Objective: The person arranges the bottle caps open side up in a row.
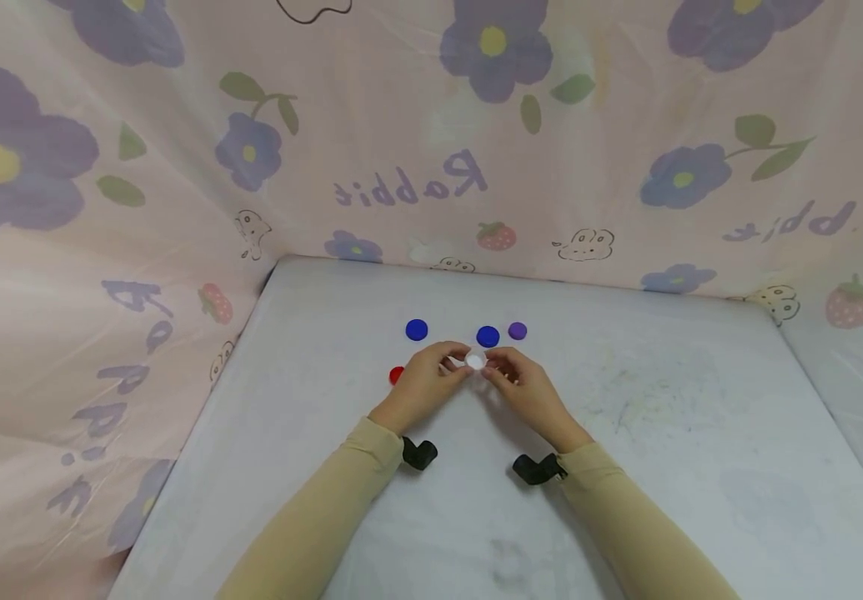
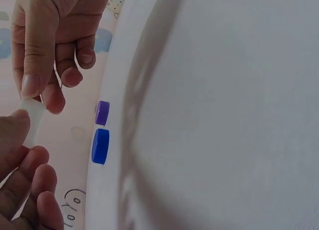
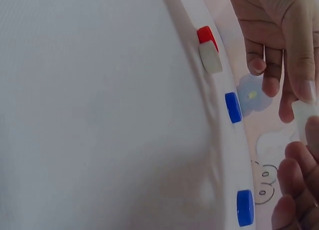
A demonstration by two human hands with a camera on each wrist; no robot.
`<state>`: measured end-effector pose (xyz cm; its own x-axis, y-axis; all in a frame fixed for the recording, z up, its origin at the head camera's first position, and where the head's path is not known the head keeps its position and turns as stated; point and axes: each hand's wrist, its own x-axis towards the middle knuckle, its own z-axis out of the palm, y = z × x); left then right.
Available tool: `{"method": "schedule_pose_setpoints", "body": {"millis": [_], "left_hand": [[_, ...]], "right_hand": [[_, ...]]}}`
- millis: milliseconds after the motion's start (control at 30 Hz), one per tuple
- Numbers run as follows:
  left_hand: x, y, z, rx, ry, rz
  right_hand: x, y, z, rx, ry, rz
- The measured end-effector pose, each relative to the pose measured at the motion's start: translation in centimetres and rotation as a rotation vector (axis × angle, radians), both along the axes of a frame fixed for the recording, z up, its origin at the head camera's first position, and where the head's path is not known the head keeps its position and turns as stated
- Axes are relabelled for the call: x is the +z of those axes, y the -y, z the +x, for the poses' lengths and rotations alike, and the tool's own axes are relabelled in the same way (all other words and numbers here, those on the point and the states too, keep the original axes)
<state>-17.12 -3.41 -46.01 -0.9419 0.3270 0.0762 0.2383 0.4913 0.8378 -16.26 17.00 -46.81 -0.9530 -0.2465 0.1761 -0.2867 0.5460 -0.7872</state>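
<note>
A small white bottle cap [image 1: 475,359] is held up between both hands over the table. My left hand [image 1: 425,379] pinches its left side between thumb and fingers, and my right hand [image 1: 527,385] grips the right side the same way. From the left wrist view, the cap [image 2: 33,121] shows edge-on, with thumbs and fingertips on both ends. Beyond the hands lie a blue cap [image 1: 488,337] and a purple cap [image 1: 517,331] side by side. Partly covered by my left hand in the head view is a red cap [image 1: 397,376].
Another blue cap [image 1: 417,330] lies farther left. Next to the red cap, a second white cap [image 3: 211,57] appears in the right wrist view, hidden in the head view. The white table [image 1: 701,400] ends at a flowered cloth [image 1: 401,125] hanging behind and along the sides.
</note>
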Motion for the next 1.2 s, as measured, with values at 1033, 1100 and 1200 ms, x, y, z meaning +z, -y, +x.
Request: {"method": "schedule_pose_setpoints", "body": {"millis": [1033,1100,1200], "left_hand": [[-1.5,5.4,-1.0,-0.113,-0.122,-0.381],[-1.6,5.4,-1.0,-0.107,-0.118,-0.380],[-1.8,5.4,-1.1,-0.095,-0.113,-0.390]], "right_hand": [[-1.9,5.1,-0.2,0.071,0.124,0.116],[-1.9,5.2,-0.2,0.072,0.119,0.127],[-1.9,5.3,-0.2,0.074,0.111,0.146]]}}
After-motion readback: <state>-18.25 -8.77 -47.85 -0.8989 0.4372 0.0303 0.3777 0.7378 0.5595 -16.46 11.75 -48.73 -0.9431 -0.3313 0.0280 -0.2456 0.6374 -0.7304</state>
